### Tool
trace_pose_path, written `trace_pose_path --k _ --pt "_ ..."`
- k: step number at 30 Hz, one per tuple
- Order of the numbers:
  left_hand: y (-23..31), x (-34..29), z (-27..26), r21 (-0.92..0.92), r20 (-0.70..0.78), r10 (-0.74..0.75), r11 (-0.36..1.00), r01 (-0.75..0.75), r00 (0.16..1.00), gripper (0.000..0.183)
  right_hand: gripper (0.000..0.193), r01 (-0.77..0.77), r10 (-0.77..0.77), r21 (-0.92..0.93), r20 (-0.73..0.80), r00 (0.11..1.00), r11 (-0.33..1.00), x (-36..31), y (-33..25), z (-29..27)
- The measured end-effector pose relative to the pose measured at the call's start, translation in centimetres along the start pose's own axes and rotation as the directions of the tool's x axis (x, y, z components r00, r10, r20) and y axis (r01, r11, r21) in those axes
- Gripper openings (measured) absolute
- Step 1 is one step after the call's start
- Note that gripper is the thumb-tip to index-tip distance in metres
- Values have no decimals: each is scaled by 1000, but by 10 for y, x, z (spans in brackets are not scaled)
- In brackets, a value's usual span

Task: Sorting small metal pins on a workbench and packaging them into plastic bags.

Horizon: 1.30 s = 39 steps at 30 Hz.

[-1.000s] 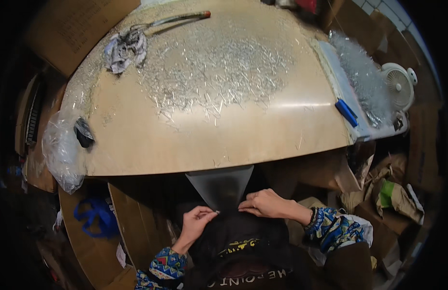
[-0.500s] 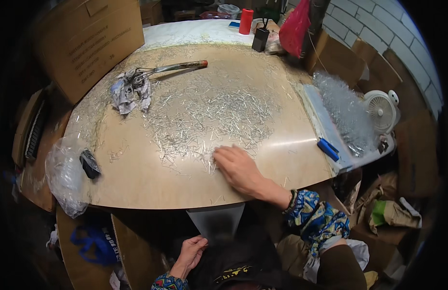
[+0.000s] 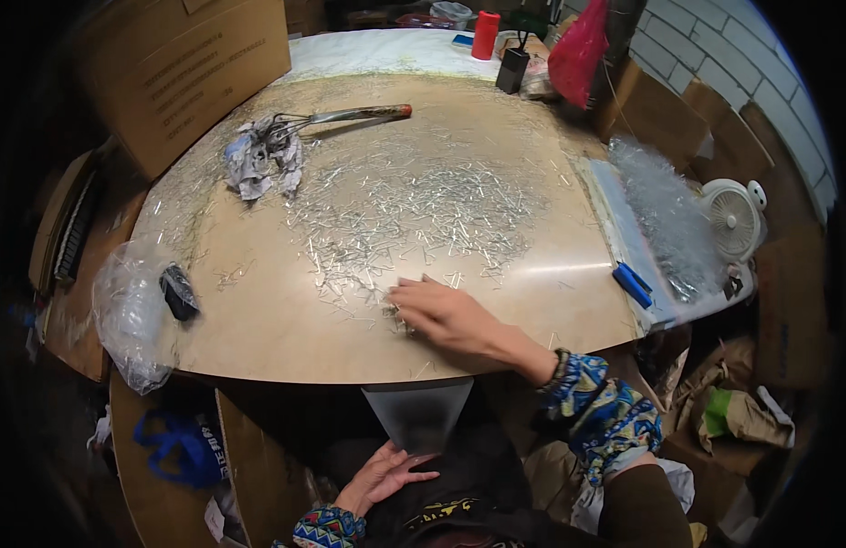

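A loose heap of small, thin bent metal wire pieces lies spread over the middle of the tan tabletop. At the near edge of that heap, my right hand rests low, palm down, fingers stretched out and slightly blurred; a few wire pieces show beside its fingertips, and what lies beneath the palm is hidden. From the front edge of the table hangs a grey tapering chute or sheet. Below it my left hand has its fingers apart, the fingertips touching or close to the chute's lower end.
A wire-pronged hand rake lies with its prongs on crumpled paper. Clear plastic and a black object are at left. A blue stapler-like tool, bubble wrap and a white fan are at right. A cardboard box stands back left.
My right hand has shifted slightly left and nearer, turning more sideways over the wires. My left hand has gone from a pinch at the chute's lower end to spread fingers. The view has shifted slightly.
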<state>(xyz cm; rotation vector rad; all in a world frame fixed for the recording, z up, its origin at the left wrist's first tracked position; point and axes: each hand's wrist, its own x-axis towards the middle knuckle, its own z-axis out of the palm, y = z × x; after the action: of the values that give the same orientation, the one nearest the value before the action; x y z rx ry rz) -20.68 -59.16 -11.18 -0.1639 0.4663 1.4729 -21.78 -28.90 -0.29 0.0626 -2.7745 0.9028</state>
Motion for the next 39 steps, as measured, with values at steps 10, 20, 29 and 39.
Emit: trace_pose_path --k 10,20,29,39 --pt "-4 13 -8 197 -200 -23 978 63 980 32 51 119 -145 -360 -46 988 925 24 -37 54" --pt "-3 13 -30 350 -265 -7 931 103 964 18 46 -147 147 -297 -23 989 944 -55 -118 45" --pt "-3 17 -12 273 -231 20 961 45 973 20 47 17 -14 -25 113 994 1000 -76 -118 6" --pt "-2 15 -25 303 -130 -65 947 102 989 36 35 -71 63 20 258 964 997 -106 -92 37"
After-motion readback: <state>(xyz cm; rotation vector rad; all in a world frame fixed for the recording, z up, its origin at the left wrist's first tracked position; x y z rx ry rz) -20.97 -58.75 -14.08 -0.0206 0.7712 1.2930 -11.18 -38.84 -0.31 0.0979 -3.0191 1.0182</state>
